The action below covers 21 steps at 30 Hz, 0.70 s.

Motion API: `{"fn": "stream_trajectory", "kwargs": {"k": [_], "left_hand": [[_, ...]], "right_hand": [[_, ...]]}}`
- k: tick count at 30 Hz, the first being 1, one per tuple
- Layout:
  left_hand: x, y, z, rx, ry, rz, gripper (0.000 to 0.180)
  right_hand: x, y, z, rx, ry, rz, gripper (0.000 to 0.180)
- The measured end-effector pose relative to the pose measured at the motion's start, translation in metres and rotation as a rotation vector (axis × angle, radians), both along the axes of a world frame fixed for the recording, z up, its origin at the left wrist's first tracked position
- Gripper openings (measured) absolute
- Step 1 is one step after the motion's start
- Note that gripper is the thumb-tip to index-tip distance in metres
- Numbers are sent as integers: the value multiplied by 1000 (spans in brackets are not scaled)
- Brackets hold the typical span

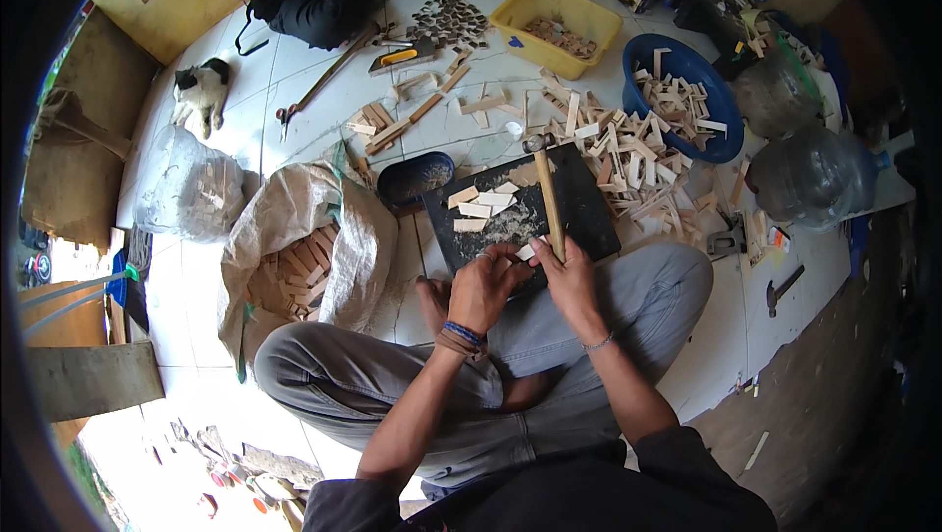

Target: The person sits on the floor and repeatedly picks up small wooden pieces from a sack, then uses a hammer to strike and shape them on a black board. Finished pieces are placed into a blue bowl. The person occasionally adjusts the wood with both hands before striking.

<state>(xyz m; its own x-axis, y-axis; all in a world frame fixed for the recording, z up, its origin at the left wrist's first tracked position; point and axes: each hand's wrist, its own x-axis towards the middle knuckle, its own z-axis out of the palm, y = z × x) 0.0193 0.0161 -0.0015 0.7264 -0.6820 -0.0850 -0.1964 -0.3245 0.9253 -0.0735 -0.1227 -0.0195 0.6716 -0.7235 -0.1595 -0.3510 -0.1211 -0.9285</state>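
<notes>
My right hand [569,285] is closed round the wooden handle of a hammer [549,193], whose metal head points away from me. In my left hand [479,289] the fingers are pinched on a small pale wood piece [527,252]; the right fingertips meet its other end. Both hands are over the near edge of a dark board [589,203] in front of my crossed legs. Several short flat wood pieces [473,210] lie on the board among sawdust. Part of the held piece is hidden by my fingers.
Right of the board spreads a heap of wood pieces [638,154], beside a blue basin [726,147]. A sack [368,238] of wood stands left. Farther off are a yellow tub [599,46], a cat [201,90] and a seated person [314,2]. Another hammer [783,289] lies right.
</notes>
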Motion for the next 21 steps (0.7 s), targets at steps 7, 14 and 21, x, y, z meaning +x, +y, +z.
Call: {"fn": "stream_trajectory", "kwargs": {"k": [7, 14, 21], "left_hand": [[-1, -7, -5, 18, -99, 13, 31], [0, -9, -2, 78, -192, 16, 27], [-3, -11, -5, 120, -250, 21, 28]], "right_hand": [[-3, -6, -3, -43, 104, -8, 36], [-6, -6, -1, -151, 129, 13, 37], [-7, -2, -1, -143, 109, 7, 38]]}}
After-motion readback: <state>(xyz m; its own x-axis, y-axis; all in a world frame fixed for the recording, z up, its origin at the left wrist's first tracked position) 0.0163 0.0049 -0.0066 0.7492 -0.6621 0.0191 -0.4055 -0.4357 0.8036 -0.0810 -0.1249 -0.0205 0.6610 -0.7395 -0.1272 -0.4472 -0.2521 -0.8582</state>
